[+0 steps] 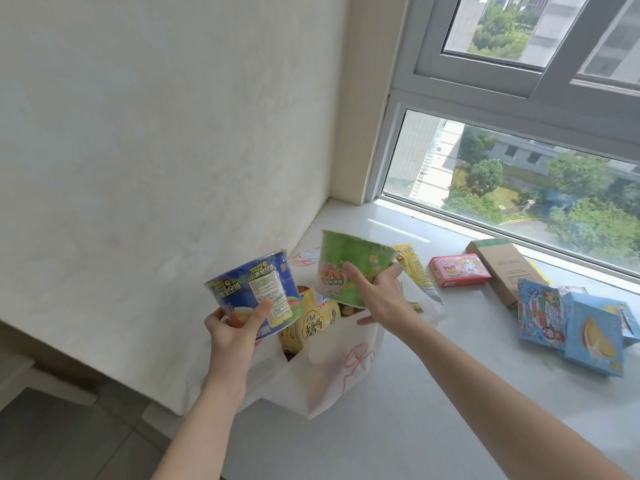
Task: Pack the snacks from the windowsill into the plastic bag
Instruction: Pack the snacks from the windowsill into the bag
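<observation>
Both hands hold noodle bowls above an open white plastic bag (332,368) on the windowsill (433,410). Left hand (232,327) grips a blue bowl (252,296); right hand (381,296) grips a green bowl (353,265). Yellow snack packets (311,323) sit inside the bag. Farther right on the sill lie 2 blue boxes (568,327), a red box (459,270) and a brown carton (498,271), near the window (519,174).

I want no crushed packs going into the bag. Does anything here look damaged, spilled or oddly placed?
No spill or damage shows. The left hand holds the blue noodle cup tilted, and the right hand holds the green noodle cup tilted, both above the plastic bag. The boxes on the windowsill lie scattered.
</observation>
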